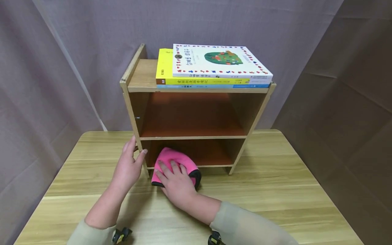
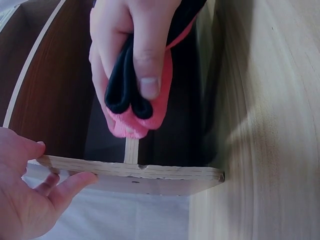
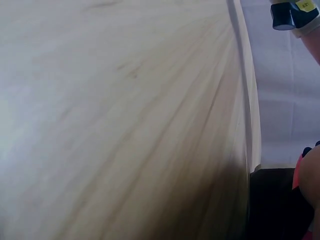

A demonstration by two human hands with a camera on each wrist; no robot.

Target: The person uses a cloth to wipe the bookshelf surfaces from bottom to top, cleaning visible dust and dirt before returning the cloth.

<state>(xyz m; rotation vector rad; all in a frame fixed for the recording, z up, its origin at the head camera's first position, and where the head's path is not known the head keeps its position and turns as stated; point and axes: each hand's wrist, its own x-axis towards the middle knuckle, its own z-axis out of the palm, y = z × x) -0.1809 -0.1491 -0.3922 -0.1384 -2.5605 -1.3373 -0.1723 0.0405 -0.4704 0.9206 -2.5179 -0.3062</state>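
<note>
A small wooden bookshelf [image 1: 193,137] stands on the table. My right hand [image 1: 179,185] grips a pink cloth [image 1: 180,157] with black edging, at the left front of the lowest shelf. In the left wrist view the cloth [image 2: 162,107] is folded around that shelf's front edge, thumb on one side and fingers on the other. My left hand [image 1: 127,166] holds the front edge of the left side panel [image 2: 175,172], thumb and fingers on either side of it. The right wrist view catches only a part of the right hand [image 3: 311,175] at its edge.
Several books lie stacked on the bookshelf's top, a white picture book [image 1: 220,61] uppermost and a yellow book [image 1: 163,66] below it. The wooden table [image 1: 291,190] extends around the bookshelf. Grey curtains [image 1: 92,51] hang behind and at the sides.
</note>
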